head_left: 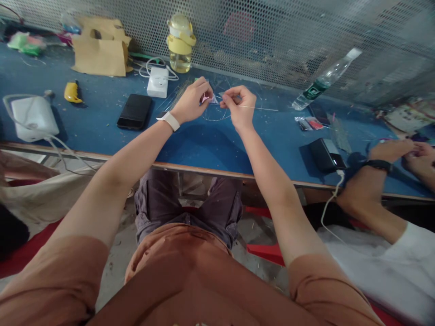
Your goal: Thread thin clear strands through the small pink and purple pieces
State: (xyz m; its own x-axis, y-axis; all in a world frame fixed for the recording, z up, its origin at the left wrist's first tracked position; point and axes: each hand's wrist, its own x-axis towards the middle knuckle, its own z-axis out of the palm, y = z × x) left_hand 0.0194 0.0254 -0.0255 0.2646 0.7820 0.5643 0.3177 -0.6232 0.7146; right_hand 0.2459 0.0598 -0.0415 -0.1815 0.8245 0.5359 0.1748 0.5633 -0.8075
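Note:
Over the blue table, my left hand (197, 100) is closed on a small pink and white piece (208, 98) whose kind I cannot make out. My right hand (240, 105) pinches a thin, pale, wire-like strand (260, 108) that sticks out to the right. The fingertips of both hands are close together but apart, with a small bit of pale material between them. Loose curved clear strands (217, 119) lie on the table beneath and around the hands. A white band circles my left wrist.
A black phone (135, 111), white charger (158, 82), yellow-topped bottle (180, 44) and brown paper bag (100, 50) are to the left. At right are a tilted plastic bottle (324, 81), small packets (309, 123), a black power bank (326, 155) and a co-worker's hands (408, 151). A perforated metal panel stands behind.

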